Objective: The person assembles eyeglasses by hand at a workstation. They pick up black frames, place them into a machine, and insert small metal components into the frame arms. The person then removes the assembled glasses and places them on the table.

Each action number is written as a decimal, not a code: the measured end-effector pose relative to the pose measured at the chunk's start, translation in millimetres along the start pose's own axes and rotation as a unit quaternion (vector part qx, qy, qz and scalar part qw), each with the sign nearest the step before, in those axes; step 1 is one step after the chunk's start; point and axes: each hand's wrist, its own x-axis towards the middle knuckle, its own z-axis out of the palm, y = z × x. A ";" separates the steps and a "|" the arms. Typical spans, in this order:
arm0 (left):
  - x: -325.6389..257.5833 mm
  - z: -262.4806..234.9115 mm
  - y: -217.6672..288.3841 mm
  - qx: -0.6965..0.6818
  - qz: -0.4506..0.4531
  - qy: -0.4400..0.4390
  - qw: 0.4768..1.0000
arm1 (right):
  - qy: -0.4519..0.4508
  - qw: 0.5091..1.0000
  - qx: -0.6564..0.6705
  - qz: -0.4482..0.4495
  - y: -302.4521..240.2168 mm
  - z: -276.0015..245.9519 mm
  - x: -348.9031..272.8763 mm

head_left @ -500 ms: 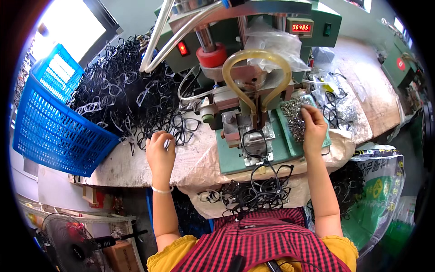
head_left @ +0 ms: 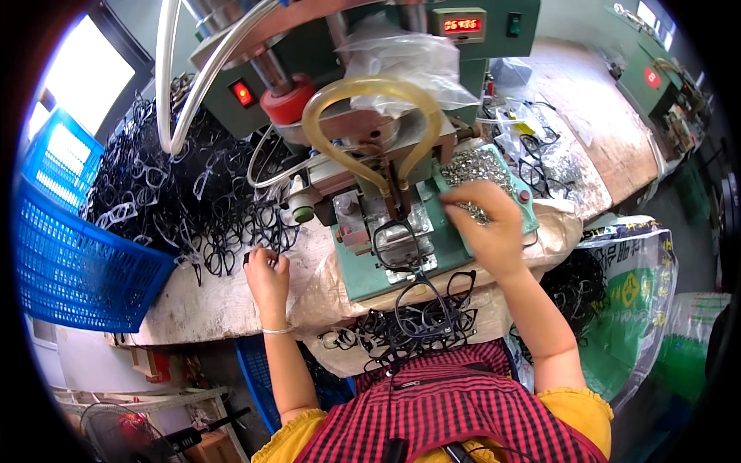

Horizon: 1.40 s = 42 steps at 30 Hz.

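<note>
My right hand (head_left: 494,231) is over the near-left side of the green tray (head_left: 529,202) of small metal parts (head_left: 475,171), thumb and fingers pinched; whatever they hold is too small to make out. At the press (head_left: 370,150), a black eyeglass frame (head_left: 377,251) sits below the nozzle tips, and another black frame (head_left: 423,333) hangs just in front of it. My left hand (head_left: 268,284) is at the near edge of the heap of black eyeglass frames (head_left: 162,174), fingers curled. Something dark shows at its fingertips, but I cannot tell what.
A blue plastic basket (head_left: 85,262) leans at the left beside the heap. More frames (head_left: 370,332) lie near my lap on brown paper. To the right stand a clear sack (head_left: 629,309) and a tabletop with bags (head_left: 509,143). A fan (head_left: 123,432) is low left.
My right hand has moved left from the tray's parts toward the press. My left hand's fingers have curled in beside the heap. The whole view has shifted, and the counter's lit display has changed.
</note>
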 end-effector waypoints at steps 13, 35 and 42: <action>11.8 -90.2 164.5 -0.473 0.258 0.149 0.830 | -0.013 0.979 0.184 0.087 -16.9 42.1 11.7; 7.2 -108.4 248.0 -0.121 0.618 -0.130 0.766 | 0.043 0.937 -0.345 0.038 97.4 -17.1 -25.8; -5.3 -107.8 240.2 -0.167 0.576 -0.114 0.792 | 0.091 0.957 -0.276 0.025 101.0 -13.2 -16.9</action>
